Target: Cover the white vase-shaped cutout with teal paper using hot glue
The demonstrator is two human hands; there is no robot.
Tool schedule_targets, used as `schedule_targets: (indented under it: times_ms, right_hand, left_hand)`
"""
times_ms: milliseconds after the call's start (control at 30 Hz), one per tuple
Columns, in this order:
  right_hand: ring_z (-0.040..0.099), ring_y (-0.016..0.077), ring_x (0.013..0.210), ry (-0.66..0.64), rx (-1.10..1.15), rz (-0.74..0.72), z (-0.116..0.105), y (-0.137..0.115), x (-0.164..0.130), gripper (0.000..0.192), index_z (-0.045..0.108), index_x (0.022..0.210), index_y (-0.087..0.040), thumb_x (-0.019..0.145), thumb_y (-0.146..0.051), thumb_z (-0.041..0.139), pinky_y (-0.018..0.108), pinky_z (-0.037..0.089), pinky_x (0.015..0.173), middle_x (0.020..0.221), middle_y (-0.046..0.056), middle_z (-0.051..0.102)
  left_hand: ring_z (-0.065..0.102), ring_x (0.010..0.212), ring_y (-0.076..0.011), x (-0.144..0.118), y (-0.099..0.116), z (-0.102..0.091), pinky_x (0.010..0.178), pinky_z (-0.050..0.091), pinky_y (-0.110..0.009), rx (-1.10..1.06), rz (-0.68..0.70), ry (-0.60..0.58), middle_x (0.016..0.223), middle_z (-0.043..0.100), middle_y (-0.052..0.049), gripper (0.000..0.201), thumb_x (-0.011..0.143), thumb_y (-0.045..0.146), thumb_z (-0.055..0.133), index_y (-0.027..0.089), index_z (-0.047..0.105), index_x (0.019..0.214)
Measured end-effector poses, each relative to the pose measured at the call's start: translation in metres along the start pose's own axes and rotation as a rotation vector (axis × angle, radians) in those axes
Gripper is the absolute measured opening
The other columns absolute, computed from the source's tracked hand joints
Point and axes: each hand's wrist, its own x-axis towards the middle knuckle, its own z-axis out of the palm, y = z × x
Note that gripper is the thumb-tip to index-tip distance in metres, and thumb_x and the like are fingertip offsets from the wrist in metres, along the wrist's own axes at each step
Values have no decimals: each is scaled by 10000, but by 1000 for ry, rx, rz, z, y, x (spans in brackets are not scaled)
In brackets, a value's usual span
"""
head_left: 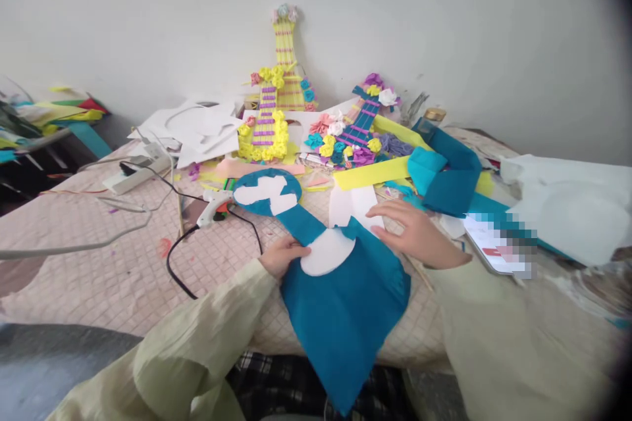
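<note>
My left hand [282, 255] pinches the left edge of a rounded white card piece [326, 253], thumb on top. That card lies on a large sheet of teal blue crepe paper [345, 316], which hangs over the table's front edge to a point. A blue strip runs up from it to a blue-covered oval [241, 179] patched with white paper. My right hand [407, 227] hovers at the sheet's upper right, fingers apart, beside a white paper piece [363, 200]. Whether its fingertips touch the paper I cannot tell.
A white glue gun [214, 205] with a black cord lies left of the oval. Behind stand yellow flower-trimmed pieces [266, 118] and a blue one [360, 122]. A folded blue paper roll [451, 171] and a phone [494, 247] lie right; a power strip [133, 174], left.
</note>
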Motion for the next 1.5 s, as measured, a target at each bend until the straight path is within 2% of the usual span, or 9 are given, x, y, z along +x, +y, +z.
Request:
schedule_targets:
  times_ms: [200,367,467,567,667,767,1000,1333,1500]
  right_hand:
    - [445,226,1097,-200,-109,-79,28,-7,-3,420,522,1156,-249,768,-404,555,411,306,928,1166,68,529]
    - [461,225,1065,-50,-178,-19,46,-1,-5,361,529,1120,-214,799,-379,528,420,273,924,1138,85,553]
    - [482,208,1032,-33,-212,-26,48,0,-8,281,553,1072,-212,804,-295,532,412,263,928,1088,65,581]
    - [495,197,1006,-38,-230,-20,45,-5,-9,230,576,1028,-218,812,-277,522,416,247,942,1054,51,595]
    - [492,204,1020,-51,-254,15,42,-15,-8,239,577,1035,-214,812,-273,516,424,246,954,1058,60,591]
    - [498,202,1035,-84,-266,37,44,-24,-8,256,576,1043,-214,797,-233,509,425,259,968,1090,66,576]
    - [423,228,1165,-77,-234,191,59,-31,-18,346,551,1112,-214,773,-271,513,440,266,1001,1209,73,517]
    - [439,228,1142,83,-133,250,71,-30,-20,223,611,982,-237,801,-233,481,466,227,1009,1140,44,576]
    - [403,243,1161,28,-140,240,76,-28,-18,259,610,1009,-238,773,-230,504,461,244,996,1175,39,550]
  left_hand:
    - [645,845,-216,14,11,-7,806,481,-353,6,10,-148,877,695,-78,434,563,358,729,155,623,932]
    - [639,700,-216,34,27,-25,655,494,-324,490,41,-221,659,672,-39,337,580,475,648,175,639,735]
    - [597,591,-192,29,45,-32,592,456,-284,665,63,-137,512,596,-3,219,602,414,656,198,623,604]
    - [600,714,-225,23,66,-28,694,445,-323,1139,235,13,668,638,-43,213,704,392,578,192,650,722]
    - [573,909,-265,29,77,-14,829,413,-393,1437,455,-56,941,635,-106,255,799,296,463,164,631,939]
    - [547,969,-234,47,66,3,866,403,-374,1435,578,-219,1007,616,-102,306,796,120,393,165,600,1018]
    - [515,984,-228,66,19,11,843,384,-390,1266,693,-250,1012,632,-64,340,738,74,424,198,632,977]
    - [509,990,-214,70,4,-2,859,336,-372,1196,849,-279,971,653,-41,296,781,142,440,256,670,928]
    - [506,996,-214,70,3,-4,854,341,-375,1185,898,-272,970,649,-42,302,802,152,419,263,667,934]
